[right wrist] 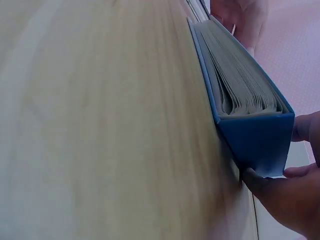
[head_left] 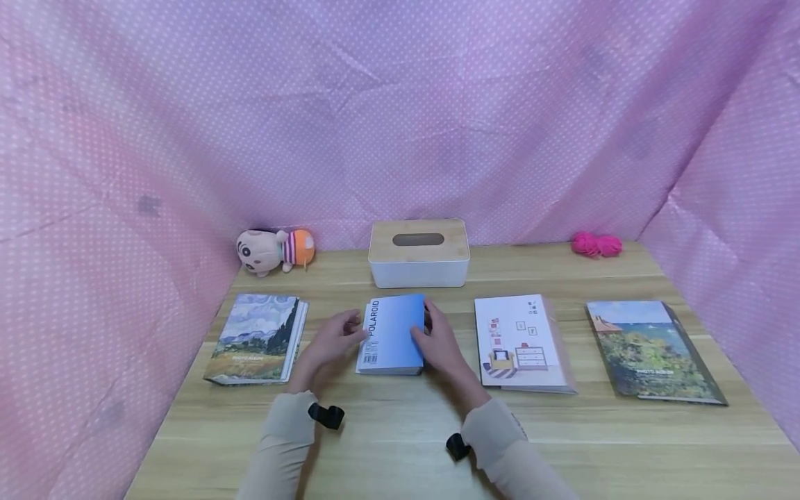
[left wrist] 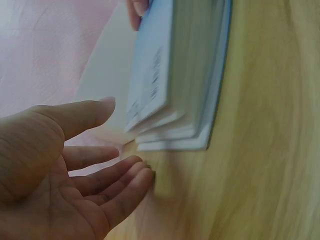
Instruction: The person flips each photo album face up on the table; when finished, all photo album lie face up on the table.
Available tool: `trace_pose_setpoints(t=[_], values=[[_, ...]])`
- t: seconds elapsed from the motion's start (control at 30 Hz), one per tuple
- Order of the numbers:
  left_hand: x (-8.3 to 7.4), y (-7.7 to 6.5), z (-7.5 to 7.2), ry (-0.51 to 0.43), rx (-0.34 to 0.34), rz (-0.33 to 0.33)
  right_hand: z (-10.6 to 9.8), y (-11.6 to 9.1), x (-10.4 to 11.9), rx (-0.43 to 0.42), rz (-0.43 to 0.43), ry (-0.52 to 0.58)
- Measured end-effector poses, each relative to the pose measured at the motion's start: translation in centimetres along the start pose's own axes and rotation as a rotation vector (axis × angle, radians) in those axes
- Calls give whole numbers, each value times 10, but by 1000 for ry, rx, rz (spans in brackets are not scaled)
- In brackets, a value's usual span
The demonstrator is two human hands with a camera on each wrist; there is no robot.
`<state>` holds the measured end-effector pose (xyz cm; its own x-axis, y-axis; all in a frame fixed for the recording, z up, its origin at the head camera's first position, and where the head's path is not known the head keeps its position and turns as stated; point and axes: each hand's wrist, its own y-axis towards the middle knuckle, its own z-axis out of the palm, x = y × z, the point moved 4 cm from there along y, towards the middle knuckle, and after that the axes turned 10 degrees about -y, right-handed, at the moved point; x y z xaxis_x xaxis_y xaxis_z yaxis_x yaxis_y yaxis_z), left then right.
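A blue photo album (head_left: 396, 330) marked POLAROID lies face up on the table, in the middle of the head view. My right hand (head_left: 440, 340) grips its spine side, fingers curled round the thick blue spine (right wrist: 260, 142) in the right wrist view. Beside the opposite edge is my left hand (head_left: 337, 337), its fingers loosely bent and holding nothing. In the left wrist view the left thumb (left wrist: 85, 117) is close to the album's white strip, with the loose page edges (left wrist: 195, 75) spread slightly between the covers.
A landscape-painting album (head_left: 256, 337) lies at left. To the right are a white album (head_left: 512, 340) with room drawings and a garden-picture album (head_left: 653, 347). A tissue box (head_left: 419, 274), a plush doll (head_left: 262, 250) and pink yarn (head_left: 596, 244) line the back, before a pink dotted curtain (head_left: 400, 125).
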<state>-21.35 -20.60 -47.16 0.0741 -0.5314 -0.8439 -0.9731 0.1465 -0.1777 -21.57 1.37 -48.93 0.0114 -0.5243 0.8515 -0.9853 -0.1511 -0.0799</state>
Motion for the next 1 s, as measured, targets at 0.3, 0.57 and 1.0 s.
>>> trace_pose_setpoints(t=[0.3, 0.57, 1.0], values=[[-4, 3, 10, 13, -19, -28, 4, -4, -5, 19, 13, 24], [1, 7, 9, -48, -16, -76, 2, -5, -6, 42, 26, 1], [-5, 5, 16, -115, 3, -67, -11, -12, 5, 72, 10, 63]])
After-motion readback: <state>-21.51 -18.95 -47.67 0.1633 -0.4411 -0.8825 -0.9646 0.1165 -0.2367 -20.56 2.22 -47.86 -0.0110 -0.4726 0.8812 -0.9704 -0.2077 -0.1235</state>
